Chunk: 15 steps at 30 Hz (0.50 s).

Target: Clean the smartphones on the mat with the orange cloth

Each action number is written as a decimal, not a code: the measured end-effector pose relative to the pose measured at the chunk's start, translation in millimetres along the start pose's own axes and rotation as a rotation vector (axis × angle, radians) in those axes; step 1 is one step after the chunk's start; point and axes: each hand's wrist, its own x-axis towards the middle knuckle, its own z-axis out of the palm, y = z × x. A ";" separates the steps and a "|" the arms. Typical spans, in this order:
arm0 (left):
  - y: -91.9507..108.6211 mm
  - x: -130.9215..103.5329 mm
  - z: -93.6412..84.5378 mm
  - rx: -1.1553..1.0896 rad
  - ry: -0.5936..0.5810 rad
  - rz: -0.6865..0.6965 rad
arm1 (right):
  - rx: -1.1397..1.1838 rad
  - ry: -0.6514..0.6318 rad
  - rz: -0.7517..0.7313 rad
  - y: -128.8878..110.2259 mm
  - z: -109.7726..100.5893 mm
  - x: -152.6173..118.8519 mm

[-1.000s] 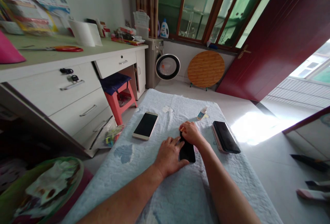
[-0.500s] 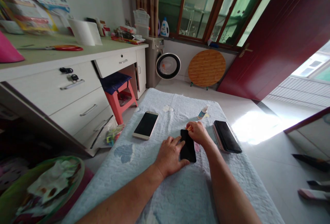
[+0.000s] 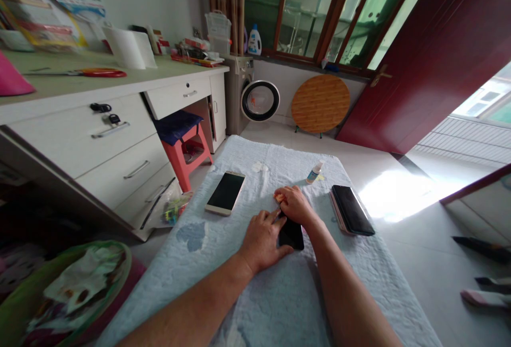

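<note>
A black smartphone lies face up on the cloth-covered table. My left hand holds it down, with the thumb along its near edge and the fingers at its left side. Over the phone's far end is my right hand, closed on a small orange cloth that sticks out by the fingertips. The right hand hides the upper part of the screen. To the left rests a gold-framed smartphone. A small spray bottle stands beyond my right hand.
On the table's right side lies a black phone or case on top of a pinkish item. The table wears a light blue quilted cover. A waste bin and a red stool stand on the left, by a white desk.
My right hand has slid left across the phone's far end with the orange cloth, from its right corner to past its left corner. The left hand has stayed in place.
</note>
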 end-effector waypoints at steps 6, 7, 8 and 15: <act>-0.4 -1.0 0.8 -0.015 0.015 -0.011 | -0.046 -0.022 0.052 10.6 -3.3 -1.0; -0.6 -1.1 1.0 -0.018 0.015 -0.012 | -0.050 -0.027 0.063 13.8 -4.2 -1.7; -0.6 -1.1 1.2 -0.021 0.014 -0.012 | -0.053 -0.030 0.073 17.1 -5.3 -2.6; 0.7 -0.8 1.7 -0.027 0.009 -0.032 | -0.040 -0.024 0.160 31.1 -19.7 -14.3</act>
